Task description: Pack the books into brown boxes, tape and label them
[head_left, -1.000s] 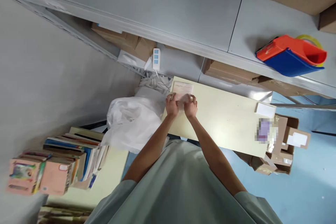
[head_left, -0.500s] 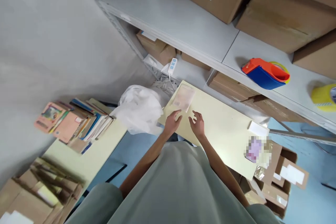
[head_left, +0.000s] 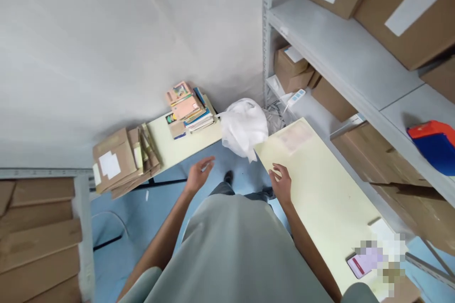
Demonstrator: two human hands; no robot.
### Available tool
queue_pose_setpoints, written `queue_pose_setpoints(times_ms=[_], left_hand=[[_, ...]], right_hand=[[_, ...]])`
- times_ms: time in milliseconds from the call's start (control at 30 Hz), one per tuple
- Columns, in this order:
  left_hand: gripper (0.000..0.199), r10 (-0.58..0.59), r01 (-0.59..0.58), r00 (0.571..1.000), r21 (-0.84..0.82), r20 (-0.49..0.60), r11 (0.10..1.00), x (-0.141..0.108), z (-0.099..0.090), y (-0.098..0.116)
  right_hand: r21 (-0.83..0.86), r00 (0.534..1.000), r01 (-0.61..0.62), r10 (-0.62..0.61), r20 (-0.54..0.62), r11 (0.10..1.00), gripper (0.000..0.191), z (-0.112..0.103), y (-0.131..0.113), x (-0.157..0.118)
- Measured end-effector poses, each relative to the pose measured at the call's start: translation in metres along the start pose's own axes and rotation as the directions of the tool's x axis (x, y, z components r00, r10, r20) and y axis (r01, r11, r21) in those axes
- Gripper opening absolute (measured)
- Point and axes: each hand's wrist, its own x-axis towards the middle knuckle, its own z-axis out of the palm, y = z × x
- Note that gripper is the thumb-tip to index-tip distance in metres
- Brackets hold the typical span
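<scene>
My left hand (head_left: 199,174) hangs in the air over the blue floor, fingers apart and holding nothing. It is between the two pale yellow tables, nearest the stack of books (head_left: 192,111) on the left table (head_left: 159,125). My right hand (head_left: 281,182) is over the near edge of the right table (head_left: 320,189), fingers loosely bent and apart, with nothing in it. Beyond it, a pale pinkish book or packet (head_left: 295,136), blurred, lies near the table's far corner. A bunched white plastic bag (head_left: 243,125) sits between the tables.
Flattened cardboard boxes (head_left: 122,156) lie on the left table. A phone (head_left: 359,264) lies on the right table near a white box (head_left: 382,227). Grey shelving (head_left: 341,47) on the right carries cartons, a power strip (head_left: 296,98) and an orange-and-blue tape dispenser (head_left: 435,147).
The view has turned left. My hands, close together over the right table before, are now farther apart; my left hand has moved out over the floor. The pale packet stays on the table.
</scene>
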Motion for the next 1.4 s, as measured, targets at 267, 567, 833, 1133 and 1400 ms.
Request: queue_pose_setpoints(times_ms=[267, 567, 833, 1133, 1400], left_hand=[[0.072, -0.093, 0.196, 0.947, 0.322, -0.307, 0.926, 0.029, -0.120, -0.147], [0.101, -0.235, 0.361, 0.924, 0.488, -0.301, 0.794, 0.039, -0.253, -0.334], [0.096, -0.083, 0.143, 0.985, 0.457, -0.149, 0.878, 0.053, -0.287, -0.392], [0.083, 0.062, 0.000, 0.984, 0.354, -0.166, 0.935, 0.050, -0.320, -0.410], [0.065, 0.131, 0.015, 0.902, 0.333, -0.411, 0.943, 0.037, -0.437, -0.355]], right_hand=[[-0.087, 0.996, 0.075, -0.070, 0.060, 0.993, 0.037, 0.086, -0.058, -0.048], [-0.167, 0.998, 0.065, -0.059, 0.038, 0.984, 0.038, 0.224, -0.098, -0.117], [-0.242, 0.992, 0.055, -0.026, 0.122, 0.969, 0.038, 0.303, -0.121, -0.168], [-0.249, 0.974, 0.119, -0.065, 0.218, 0.961, 0.040, 0.343, -0.138, -0.189], [-0.165, 0.955, 0.188, -0.141, 0.262, 0.968, 0.037, 0.376, -0.150, -0.181]])
